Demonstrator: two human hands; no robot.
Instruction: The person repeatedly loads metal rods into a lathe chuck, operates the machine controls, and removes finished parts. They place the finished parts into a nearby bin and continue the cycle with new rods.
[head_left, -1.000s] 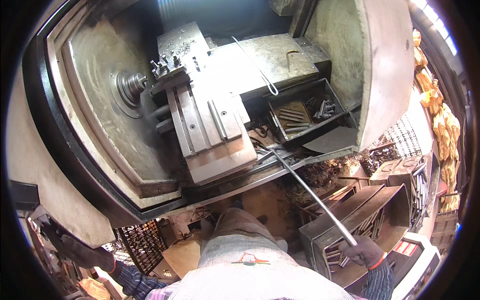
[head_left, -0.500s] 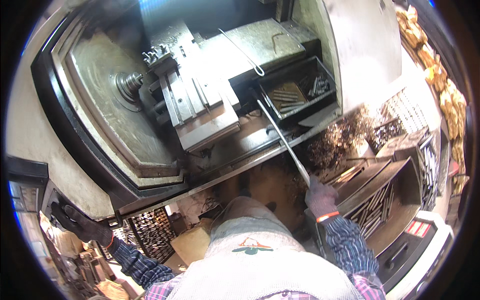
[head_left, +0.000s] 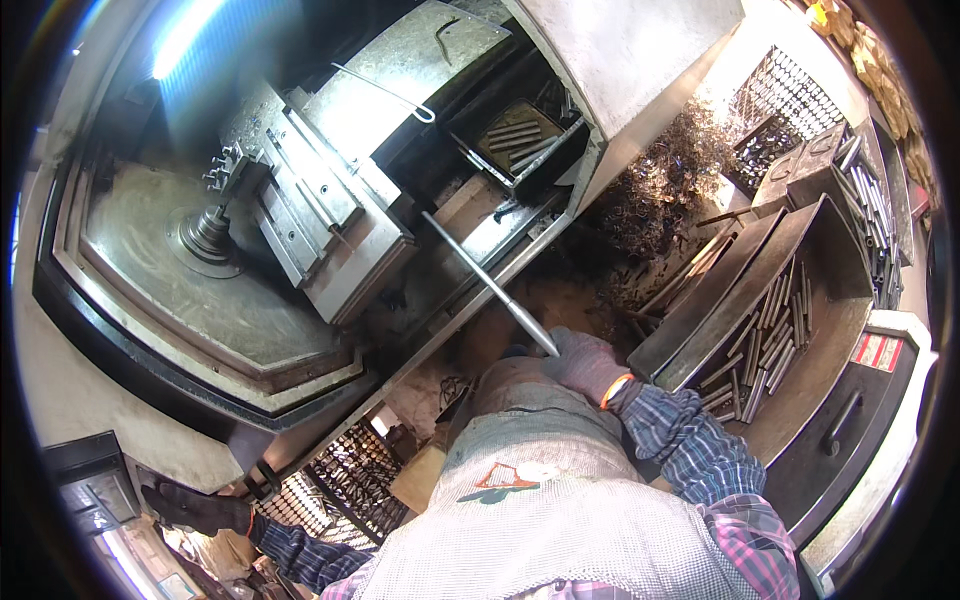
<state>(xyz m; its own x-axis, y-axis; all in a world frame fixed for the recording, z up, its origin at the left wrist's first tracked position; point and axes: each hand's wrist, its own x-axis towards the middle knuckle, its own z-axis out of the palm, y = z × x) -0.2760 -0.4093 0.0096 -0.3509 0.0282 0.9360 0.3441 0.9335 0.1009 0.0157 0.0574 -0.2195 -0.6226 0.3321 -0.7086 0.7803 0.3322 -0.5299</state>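
My right hand (head_left: 588, 362), in a dark knit glove with an orange cuff, is wrapped round the thick end of a long metal rod (head_left: 487, 281). The rod slants up and left, its thin end over the machine bed beside the flat metal slide (head_left: 345, 245). At the lower left my gloved left hand (head_left: 200, 508) has its fingers stretched out beside the machine's corner, close to a dark panel (head_left: 88, 470); nothing shows in it. Inside the lathe, the round spindle (head_left: 205, 237) stands out from the back wall, and a small tool block (head_left: 238, 178) sits near it.
A black tray (head_left: 515, 140) in the machine holds metal rods, near a thin hooked rod (head_left: 385, 92). To my right, a metal trough (head_left: 840, 275) contains several short rods. Curled metal shavings (head_left: 665, 185) are heaped behind it. A grey machine door (head_left: 630, 45) borders the opening.
My right hand has drawn the rod back toward my body and to the left. The left hand has moved lower, away from the dark panel's face. The whole view has turned.
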